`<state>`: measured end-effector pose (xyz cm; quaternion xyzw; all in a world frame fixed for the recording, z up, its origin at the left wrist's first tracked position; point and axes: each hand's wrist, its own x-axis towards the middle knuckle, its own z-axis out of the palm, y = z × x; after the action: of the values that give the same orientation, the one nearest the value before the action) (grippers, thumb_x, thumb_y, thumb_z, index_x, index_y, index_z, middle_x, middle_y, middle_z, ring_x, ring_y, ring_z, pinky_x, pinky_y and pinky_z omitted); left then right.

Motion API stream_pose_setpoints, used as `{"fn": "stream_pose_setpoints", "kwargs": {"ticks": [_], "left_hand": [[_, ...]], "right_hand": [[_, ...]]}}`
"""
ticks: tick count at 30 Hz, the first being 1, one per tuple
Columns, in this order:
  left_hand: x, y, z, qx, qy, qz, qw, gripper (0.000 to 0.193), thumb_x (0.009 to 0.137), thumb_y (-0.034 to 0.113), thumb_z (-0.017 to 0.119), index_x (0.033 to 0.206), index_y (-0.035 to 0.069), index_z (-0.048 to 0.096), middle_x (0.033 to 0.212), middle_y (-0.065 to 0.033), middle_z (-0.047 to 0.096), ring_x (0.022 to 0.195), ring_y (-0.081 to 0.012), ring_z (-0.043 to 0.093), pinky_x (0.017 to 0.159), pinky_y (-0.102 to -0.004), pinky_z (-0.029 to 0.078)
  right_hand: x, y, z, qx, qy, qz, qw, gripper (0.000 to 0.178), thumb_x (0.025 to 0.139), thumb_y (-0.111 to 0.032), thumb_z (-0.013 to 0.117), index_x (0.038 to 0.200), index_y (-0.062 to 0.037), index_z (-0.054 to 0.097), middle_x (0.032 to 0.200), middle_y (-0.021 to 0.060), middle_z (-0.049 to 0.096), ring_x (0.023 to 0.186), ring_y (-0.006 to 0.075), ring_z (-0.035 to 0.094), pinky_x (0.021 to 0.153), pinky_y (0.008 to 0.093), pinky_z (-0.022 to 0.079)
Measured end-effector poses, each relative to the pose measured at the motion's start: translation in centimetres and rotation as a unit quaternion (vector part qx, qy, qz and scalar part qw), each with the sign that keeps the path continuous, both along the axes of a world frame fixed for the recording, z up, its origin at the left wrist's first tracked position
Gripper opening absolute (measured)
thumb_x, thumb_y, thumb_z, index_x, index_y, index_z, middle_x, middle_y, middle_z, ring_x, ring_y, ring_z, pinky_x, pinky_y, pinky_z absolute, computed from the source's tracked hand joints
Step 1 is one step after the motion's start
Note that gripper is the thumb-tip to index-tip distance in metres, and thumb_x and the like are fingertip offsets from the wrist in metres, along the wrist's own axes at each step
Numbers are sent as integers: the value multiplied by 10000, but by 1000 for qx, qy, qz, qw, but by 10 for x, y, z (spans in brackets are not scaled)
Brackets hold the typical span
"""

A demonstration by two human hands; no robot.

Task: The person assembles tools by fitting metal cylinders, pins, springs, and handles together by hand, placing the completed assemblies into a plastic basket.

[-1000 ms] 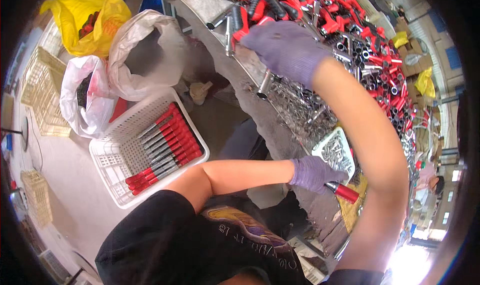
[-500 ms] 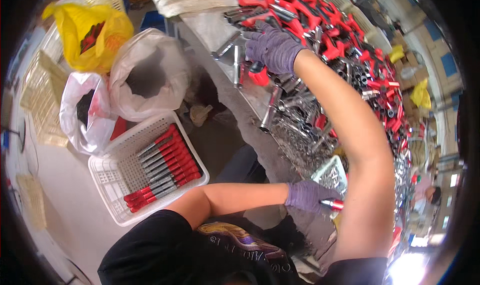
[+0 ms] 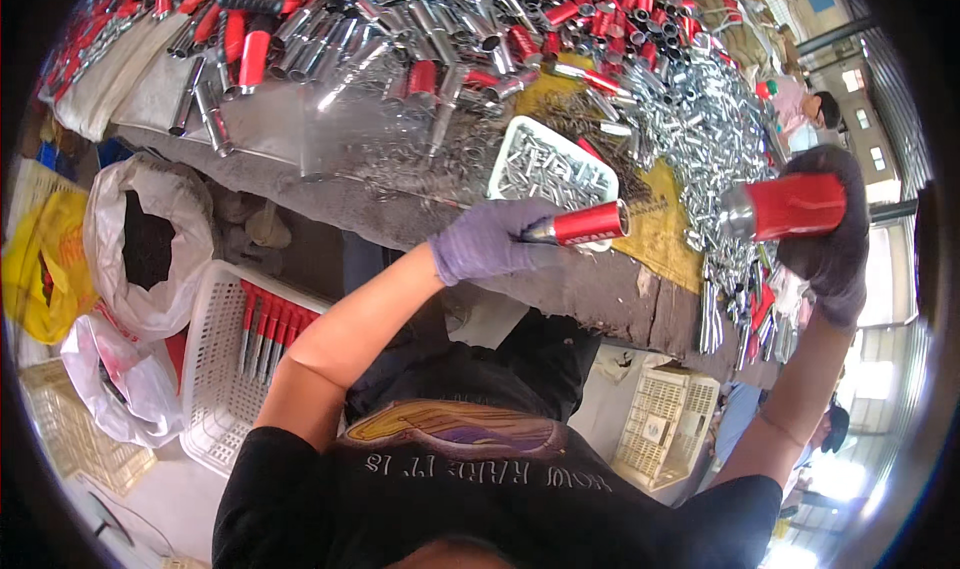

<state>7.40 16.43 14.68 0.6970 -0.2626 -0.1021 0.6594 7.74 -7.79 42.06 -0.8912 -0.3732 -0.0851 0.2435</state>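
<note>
My left hand [image 3: 490, 241], in a purple knit glove, is closed round a metal tube with a red sleeve [image 3: 592, 224]. The sleeve's open end points right, in front of a white tray of small metal parts [image 3: 545, 167]. Raised at the right, my gloved right hand [image 3: 842, 259] grips a thick red cylinder with a silver end [image 3: 795, 207]. That silver end faces left, towards the tube, with a gap between them. Behind my hands, a heap of chrome tubes [image 3: 430, 24] and red-sleeved pieces covers the bench.
A white basket [image 3: 215, 369] at the lower left holds a row of red-handled metal pieces. Beside it stand open white sacks [image 3: 150, 254] and a yellow bag [image 3: 45, 269]. Loose small metal parts [image 3: 690, 109] lie on the right of the bench. Another person [image 3: 800, 114] is beyond them.
The view has swung to the right. My right hand has come back from the heap to the right side and now holds the red cylinder. My left hand still holds its tube.
</note>
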Motion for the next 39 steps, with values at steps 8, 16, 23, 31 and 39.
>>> {"fn": "stream_pose_setpoints", "kwargs": {"ticks": [8,16,23,31,39], "left_hand": [[-5,-5,0,65,-88,9,994,534,789,393,699,1205,96,548,993,-107,645,922,-191,630,823,-317,484],[-5,-10,-10,34,-98,-17,994,512,753,283,746,1198,113,560,1030,-88,648,962,-218,629,857,-318,476],[-17,-15,-7,168,-198,79,962,491,701,317,747,1130,139,586,1017,-86,638,936,-282,624,790,-361,498],[-26,-8,7,93,-86,52,991,391,727,320,727,1056,141,615,921,-96,632,886,-292,621,743,-371,503],[-47,-29,-8,194,-243,270,911,414,720,458,713,959,132,623,716,-119,614,669,-325,620,570,-405,481]], "right_hand": [[-10,-9,-37,-109,116,-97,982,514,694,-266,781,1095,-50,543,890,83,599,791,152,594,721,301,487],[-1,-12,-65,-266,-137,221,928,442,650,-199,722,1063,-108,598,1023,99,608,911,310,596,793,406,492],[-12,-10,-72,-146,252,-15,956,431,715,-243,737,1071,-57,582,991,107,615,868,285,629,800,352,491],[-25,8,-65,-164,227,-28,960,438,746,-269,715,1075,-23,563,933,109,619,824,248,649,749,345,495],[-20,4,-75,-114,353,-143,917,440,746,-283,722,1064,-23,563,866,96,624,794,210,639,739,336,495]]}}
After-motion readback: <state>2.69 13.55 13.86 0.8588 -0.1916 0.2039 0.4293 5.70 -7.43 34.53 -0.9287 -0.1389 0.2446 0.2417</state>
